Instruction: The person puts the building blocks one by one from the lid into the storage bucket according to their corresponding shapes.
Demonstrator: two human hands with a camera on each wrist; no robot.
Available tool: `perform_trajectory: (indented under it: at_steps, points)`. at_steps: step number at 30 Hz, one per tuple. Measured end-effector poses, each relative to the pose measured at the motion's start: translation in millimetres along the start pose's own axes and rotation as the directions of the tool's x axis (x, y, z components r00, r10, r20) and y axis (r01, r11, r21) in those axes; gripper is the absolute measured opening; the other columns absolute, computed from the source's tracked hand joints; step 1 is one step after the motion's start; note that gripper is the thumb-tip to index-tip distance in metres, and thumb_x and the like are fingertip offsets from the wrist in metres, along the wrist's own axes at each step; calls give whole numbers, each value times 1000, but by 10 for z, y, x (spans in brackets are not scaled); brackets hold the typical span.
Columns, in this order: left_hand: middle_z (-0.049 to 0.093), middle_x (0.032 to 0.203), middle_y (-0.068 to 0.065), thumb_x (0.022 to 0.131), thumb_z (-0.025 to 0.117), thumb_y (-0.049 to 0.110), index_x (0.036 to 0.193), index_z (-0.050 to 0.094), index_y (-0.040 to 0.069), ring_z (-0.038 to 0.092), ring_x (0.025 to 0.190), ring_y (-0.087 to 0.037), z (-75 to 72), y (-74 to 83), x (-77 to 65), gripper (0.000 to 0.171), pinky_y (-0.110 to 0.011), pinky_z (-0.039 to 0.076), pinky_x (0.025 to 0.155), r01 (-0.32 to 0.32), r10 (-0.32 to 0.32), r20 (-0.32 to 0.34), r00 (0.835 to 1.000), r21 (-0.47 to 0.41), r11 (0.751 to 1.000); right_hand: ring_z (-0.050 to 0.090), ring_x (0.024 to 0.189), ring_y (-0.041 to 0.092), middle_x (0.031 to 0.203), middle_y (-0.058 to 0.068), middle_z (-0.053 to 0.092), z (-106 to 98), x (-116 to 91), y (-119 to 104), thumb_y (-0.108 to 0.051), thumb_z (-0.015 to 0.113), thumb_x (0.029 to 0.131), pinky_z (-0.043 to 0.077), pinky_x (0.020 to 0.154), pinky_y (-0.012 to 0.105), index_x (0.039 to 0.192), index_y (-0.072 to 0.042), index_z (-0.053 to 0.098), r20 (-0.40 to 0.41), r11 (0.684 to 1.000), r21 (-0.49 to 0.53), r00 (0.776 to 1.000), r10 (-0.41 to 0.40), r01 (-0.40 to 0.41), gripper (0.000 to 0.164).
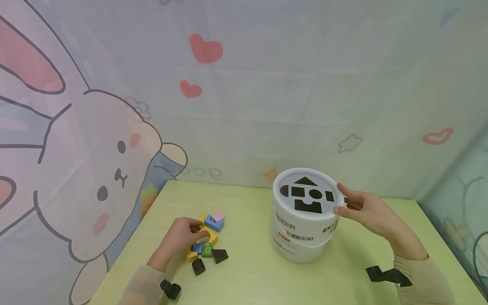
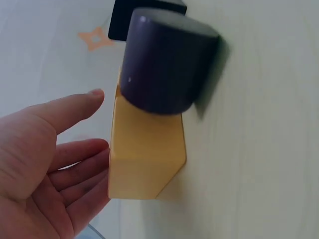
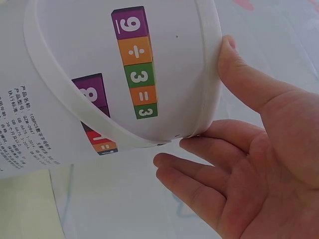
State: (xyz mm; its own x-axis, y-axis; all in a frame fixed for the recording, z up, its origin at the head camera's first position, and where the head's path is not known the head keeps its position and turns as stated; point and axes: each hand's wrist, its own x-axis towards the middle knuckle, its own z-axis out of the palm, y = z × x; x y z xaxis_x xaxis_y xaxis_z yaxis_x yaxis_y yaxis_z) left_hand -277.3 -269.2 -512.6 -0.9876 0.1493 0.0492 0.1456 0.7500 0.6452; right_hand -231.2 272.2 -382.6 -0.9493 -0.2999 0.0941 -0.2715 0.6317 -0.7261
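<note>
Over a cluster of small blocks at the table's left is my left hand [image 1: 177, 237], thumb and fingers apart. Its fingertips are by a yellow block [image 1: 210, 238], in the left wrist view too, where a dark half-round block [image 2: 167, 64] stands in front of a yellow block [image 2: 147, 144]. Around it lie a notched blue block [image 1: 215, 224], a pink piece [image 1: 218, 217], a green block [image 1: 207, 251] and dark blocks [image 1: 220, 256]. My right hand [image 1: 371, 212] touches the rim of a white bucket [image 1: 299, 252] with thumb and fingers; its lid [image 1: 283, 204] has shaped holes.
The light green table [image 1: 248, 279] runs back to a printed cloth [image 1: 267, 106] with a rabbit and hearts. Black straps [image 1: 389, 276] sit at both wrists. A dark cable [image 1: 476, 250] hangs at the far right.
</note>
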Motion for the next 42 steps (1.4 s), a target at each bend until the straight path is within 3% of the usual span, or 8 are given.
perform_trajectory:
  at_steps: [5,19,24,29,42]
  points:
    - [78,105,-6,83,94,40,119,80,-1,71,87,-16,45,63,-59,56,-38,62,77,2,-2,-9,1000,7,1000,58,136,46,152,29,52,-2,-1,6,-32,74,104,56,102,57,166,1,30,-3,1000,-8,1000,4,-4,82]
    - [78,115,-14,76,97,45,116,82,-1,65,82,-15,95,171,-88,62,-37,58,74,-5,6,-9,1000,119,993,58,136,46,153,29,51,2,4,-8,-30,73,105,55,103,57,166,0,30,1,1000,5,1000,10,-10,82]
    - [78,113,-11,76,98,40,121,79,-4,61,79,-14,92,179,-80,66,-33,54,69,10,-10,2,1000,107,994,58,136,46,153,29,51,1,5,-13,-30,73,105,55,103,56,166,0,30,2,1000,13,1000,6,-6,81]
    - [75,94,-3,74,99,41,122,78,-5,56,72,-15,90,176,-82,70,-31,47,62,28,-30,15,999,111,993,58,136,45,153,29,51,11,7,2,-30,73,105,55,103,55,166,1,30,4,1000,23,1000,8,-8,81]
    - [75,92,-3,73,100,42,118,80,-4,60,73,-13,68,130,-93,68,-32,54,66,44,-45,2,999,112,993,58,136,45,153,28,52,18,2,13,-31,73,105,55,103,56,166,0,30,-2,1000,18,1000,1,-1,81]
